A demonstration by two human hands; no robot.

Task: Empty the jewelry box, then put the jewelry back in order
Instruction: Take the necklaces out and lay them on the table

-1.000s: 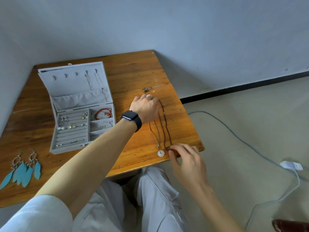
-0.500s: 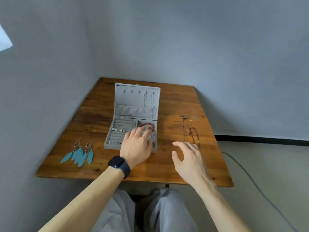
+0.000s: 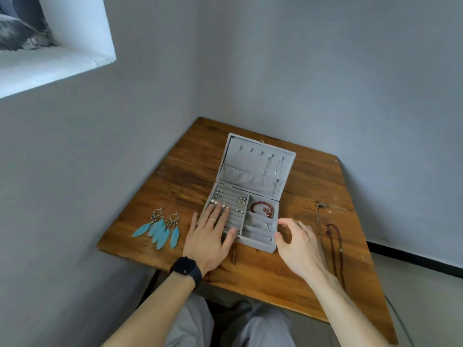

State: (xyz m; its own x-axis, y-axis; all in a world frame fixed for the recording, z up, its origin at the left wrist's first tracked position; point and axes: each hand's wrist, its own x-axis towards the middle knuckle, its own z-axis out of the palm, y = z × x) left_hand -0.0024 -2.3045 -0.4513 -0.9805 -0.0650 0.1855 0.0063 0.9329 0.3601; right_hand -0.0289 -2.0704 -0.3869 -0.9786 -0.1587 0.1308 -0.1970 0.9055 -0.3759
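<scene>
A grey jewelry box (image 3: 259, 244) stands open on the wooden table (image 3: 263, 274), lid upright with thin chains hanging inside. Small earrings sit in its ring rolls and a red bead bracelet (image 3: 263, 209) lies in the right compartment. My left hand (image 3: 210, 236), wearing a ring and a black watch, lies flat with straight fingers over the left ring rolls. My right hand (image 3: 298, 244) hovers with loosely curved fingers at the box's front right corner, holding nothing. Turquoise feather earrings (image 3: 157, 229) lie left of the box. Dark cord necklaces (image 3: 334, 239) lie to the right.
Grey walls close in on the table's left and far sides. A window recess (image 3: 55, 38) is at upper left. The table's front edge runs just above my lap. A grey cable (image 3: 398, 319) trails on the floor at lower right.
The view swung left from the necklaces to the box. My left hand moved from the table's right side onto the ring rolls. My right hand left the necklaces and came beside the box.
</scene>
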